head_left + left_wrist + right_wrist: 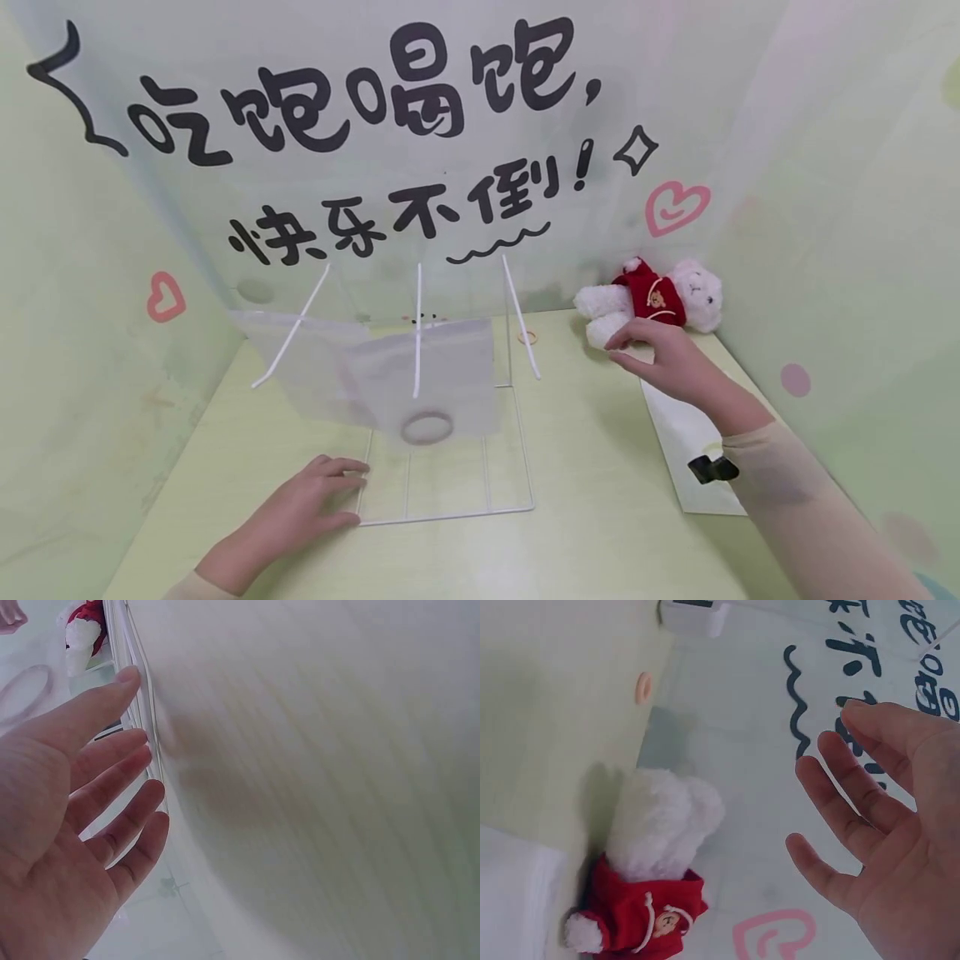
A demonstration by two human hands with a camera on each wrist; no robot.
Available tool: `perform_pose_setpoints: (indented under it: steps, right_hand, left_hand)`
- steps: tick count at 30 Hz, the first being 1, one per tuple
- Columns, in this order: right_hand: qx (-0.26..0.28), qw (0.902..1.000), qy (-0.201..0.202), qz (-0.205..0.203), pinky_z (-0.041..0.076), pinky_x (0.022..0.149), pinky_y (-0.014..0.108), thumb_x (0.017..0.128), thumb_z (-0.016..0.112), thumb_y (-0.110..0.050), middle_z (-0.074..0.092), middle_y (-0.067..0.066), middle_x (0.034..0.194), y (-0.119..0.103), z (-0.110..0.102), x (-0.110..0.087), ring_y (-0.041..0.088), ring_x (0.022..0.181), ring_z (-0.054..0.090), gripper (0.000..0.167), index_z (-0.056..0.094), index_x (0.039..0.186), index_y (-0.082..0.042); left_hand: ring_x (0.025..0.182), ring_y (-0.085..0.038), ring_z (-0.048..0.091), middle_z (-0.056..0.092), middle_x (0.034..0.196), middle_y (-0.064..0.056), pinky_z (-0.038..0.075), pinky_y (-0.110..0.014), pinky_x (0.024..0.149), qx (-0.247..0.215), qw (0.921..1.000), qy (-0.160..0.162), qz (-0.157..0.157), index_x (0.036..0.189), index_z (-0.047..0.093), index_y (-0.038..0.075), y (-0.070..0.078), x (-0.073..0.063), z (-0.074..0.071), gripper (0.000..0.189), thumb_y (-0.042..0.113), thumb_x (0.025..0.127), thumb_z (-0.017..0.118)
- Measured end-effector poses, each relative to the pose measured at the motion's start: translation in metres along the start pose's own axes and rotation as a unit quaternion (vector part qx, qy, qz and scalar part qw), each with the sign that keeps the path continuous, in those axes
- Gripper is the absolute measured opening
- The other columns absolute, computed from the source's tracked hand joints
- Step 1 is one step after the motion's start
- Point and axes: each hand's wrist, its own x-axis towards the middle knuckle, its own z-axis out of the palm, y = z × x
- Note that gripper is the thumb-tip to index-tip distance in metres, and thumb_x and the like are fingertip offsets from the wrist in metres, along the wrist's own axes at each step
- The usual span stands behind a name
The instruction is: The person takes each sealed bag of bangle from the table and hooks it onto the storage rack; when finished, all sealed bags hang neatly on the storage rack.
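A white wire rack (450,517) with three upward-slanting prongs stands on the table. Translucent bags (450,375) hang about its prongs, and a pale ring (427,427) shows low on the front one. My left hand (300,508) is at the rack's left front corner, fingertips at or against the base wire; its fingers are loosely extended in the left wrist view. Over the table's right side, my right hand (671,358) is raised, fingers spread and holding nothing in the right wrist view. Nearest it is a white plush bear (697,292) in a red hoodie, lying on its side.
A white sheet (675,450) lies on the table (592,533) beneath the right forearm. Toward the back, a small orange ring (528,337) lies behind the rack's right prong. Printed fabric walls (825,250) enclose the back and both sides.
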Motion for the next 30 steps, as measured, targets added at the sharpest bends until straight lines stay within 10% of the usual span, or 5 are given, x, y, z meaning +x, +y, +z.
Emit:
perform_pose_setpoints:
  steps: [12, 30]
  right_hand:
    - [-0.06, 0.9953, -0.022, 0.074, 0.061, 0.085, 0.045, 0.089, 0.079, -0.005, 0.075, -0.003, 0.097, 0.066, -0.004, -0.038, 0.015, 0.088, 0.069, 0.018, 0.074, 0.105, -0.012]
    - [-0.111, 0.9787, -0.079, 0.153, 0.058, 0.082, 0.053, 0.09, 0.072, 0.004, 0.075, 0.014, 0.102, 0.146, -0.031, -0.09, 0.034, 0.093, 0.068, 0.019, 0.073, 0.109, 0.0]
  left_hand:
    - [0.117, -0.018, 0.061, 0.066, 0.136, 0.007, 0.061, -0.044, 0.094, -0.002, 1.0, -0.003, -0.004, 0.122, 0.075, 0.015, -0.001, -0.001, -0.001, 0.048, 0.037, 0.081, 0.086]
    - [0.118, -0.02, 0.061, 0.066, 0.137, 0.006, 0.061, -0.045, 0.094, -0.006, 0.9999, -0.01, -0.012, 0.123, 0.075, 0.014, 0.003, 0.0, -0.003, 0.049, 0.035, 0.08, 0.086]
